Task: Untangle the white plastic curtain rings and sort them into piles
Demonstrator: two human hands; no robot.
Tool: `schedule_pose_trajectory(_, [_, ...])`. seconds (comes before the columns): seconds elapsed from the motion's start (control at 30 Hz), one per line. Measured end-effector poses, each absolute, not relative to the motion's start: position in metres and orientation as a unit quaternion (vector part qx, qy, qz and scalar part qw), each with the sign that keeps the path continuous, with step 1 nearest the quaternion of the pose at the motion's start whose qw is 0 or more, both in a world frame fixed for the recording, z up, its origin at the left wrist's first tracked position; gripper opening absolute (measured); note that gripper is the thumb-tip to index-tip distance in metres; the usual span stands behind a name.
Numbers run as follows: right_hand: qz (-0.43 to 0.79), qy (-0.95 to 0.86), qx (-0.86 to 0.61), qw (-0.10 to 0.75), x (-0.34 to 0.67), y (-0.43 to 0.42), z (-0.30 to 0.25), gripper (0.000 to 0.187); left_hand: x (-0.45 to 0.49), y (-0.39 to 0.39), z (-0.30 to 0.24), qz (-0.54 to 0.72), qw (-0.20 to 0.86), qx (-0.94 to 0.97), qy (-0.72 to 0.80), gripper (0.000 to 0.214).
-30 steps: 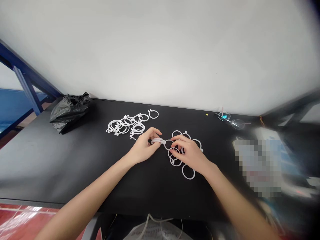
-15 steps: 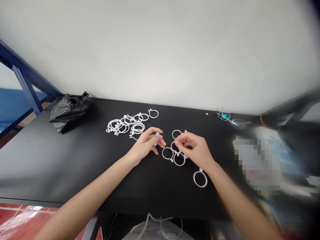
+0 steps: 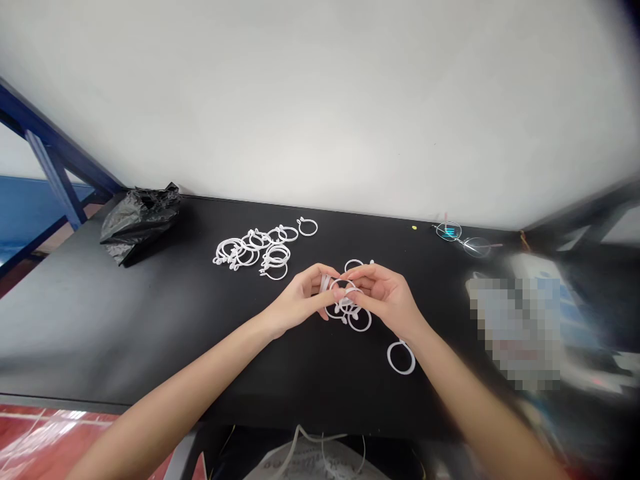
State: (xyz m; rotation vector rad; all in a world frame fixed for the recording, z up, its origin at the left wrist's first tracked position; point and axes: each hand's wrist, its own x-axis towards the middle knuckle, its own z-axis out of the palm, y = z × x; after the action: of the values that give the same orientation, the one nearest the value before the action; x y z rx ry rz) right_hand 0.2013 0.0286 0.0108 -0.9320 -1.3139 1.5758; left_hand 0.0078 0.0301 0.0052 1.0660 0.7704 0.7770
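Observation:
My left hand (image 3: 305,299) and my right hand (image 3: 387,292) meet over the middle of the black table, fingertips nearly touching. Both are closed on white curtain rings with small eyelets. A curtain ring (image 3: 343,281) shows between the two thumbs and forefingers; exactly which fingers grip it is partly hidden. Against the left fingers another white ring stands nearly edge-on. Below the hands lie more rings, among them a loose curtain ring (image 3: 360,329), and one is half covered behind the right fingers. A separate ring (image 3: 401,373) rests near my right wrist.
Left of my hands lies a pile of white curtain rings (image 3: 245,255), with one ring (image 3: 307,228) at its far edge. A crumpled black plastic bag (image 3: 143,220) sits at the back left. Eyeglasses (image 3: 463,240) lie at the back right, near a blurred package (image 3: 520,333).
My left hand has moved right to meet my right hand, bringing the rings together between the fingers. The right hand has lifted its ring slightly from the group; the pile is unchanged.

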Motion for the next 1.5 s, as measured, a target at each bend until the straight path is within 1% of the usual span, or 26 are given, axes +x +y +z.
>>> schedule_pose_trajectory(0.1, [0.611,-0.536,-0.383,0.439,0.199,0.029,0.009,0.017,0.008,0.031,0.001,0.355,0.717,0.488,0.347,0.037])
schedule_pose_trajectory(0.23, [0.606,-0.53,-0.393,0.445,0.198,0.029,0.008,0.018,0.007,0.031,-0.002,0.355,0.719,0.486,0.348,0.034])
schedule_pose_trajectory(0.37, [0.614,-0.506,-0.404,0.451,0.199,0.029,0.011,0.024,0.007,0.03,-0.001,0.354,0.709,0.496,0.355,0.031])
schedule_pose_trajectory(0.5, [0.628,-0.482,-0.42,0.444,0.201,0.03,0.012,0.026,0.006,0.03,0.002,0.374,0.719,0.452,0.372,0.033])
schedule_pose_trajectory(0.57, [0.623,-0.455,-0.439,0.46,0.202,0.032,0.012,0.024,0.004,0.031,0.004,0.388,0.734,0.414,0.372,0.034])
schedule_pose_trajectory(0.63, [0.613,-0.421,-0.45,0.495,0.204,0.034,0.012,0.023,0.001,0.031,0.005,0.394,0.746,0.39,0.369,0.034])
schedule_pose_trajectory(0.73, [0.614,-0.388,-0.438,0.529,0.208,0.037,0.014,0.025,0.0,0.032,0.007,0.385,0.751,0.381,0.377,0.035])
schedule_pose_trajectory(0.9, [0.64,-0.405,-0.421,0.499,0.203,0.032,0.013,0.022,0.004,0.029,0.013,0.372,0.77,0.364,0.368,0.03])
schedule_pose_trajectory(1.03, [0.569,-0.477,-0.437,0.508,0.193,0.025,0.008,0.016,0.006,0.027,0.014,0.344,0.808,0.36,0.316,0.029])
schedule_pose_trajectory(1.13, [0.491,-0.54,-0.443,0.52,0.195,0.026,0.008,0.01,0.005,0.028,0.012,0.345,0.813,0.348,0.316,0.035])
schedule_pose_trajectory(1.2, [0.444,-0.594,-0.459,0.49,0.199,0.029,0.008,0.007,0.004,0.03,0.011,0.377,0.795,0.329,0.343,0.041])
schedule_pose_trajectory(1.27, [0.389,-0.668,-0.481,0.412,0.203,0.03,0.007,0.009,0.002,0.031,0.01,0.414,0.77,0.317,0.367,0.042])
schedule_pose_trajectory(1.37, [0.294,-0.759,-0.506,0.286,0.2,0.026,0.001,0.016,0.0,0.032,0.013,0.426,0.761,0.323,0.367,0.036])
schedule_pose_trajectory(1.47, [0.236,-0.789,-0.517,0.232,0.194,0.021,-0.005,0.004,-0.002,0.033,0.016,0.414,0.757,0.35,0.364,0.032])
schedule_pose_trajectory(1.5, [0.233,-0.791,-0.516,0.231,0.193,0.021,-0.006,0.008,-0.002,0.033,0.017,0.412,0.751,0.361,0.369,0.032])
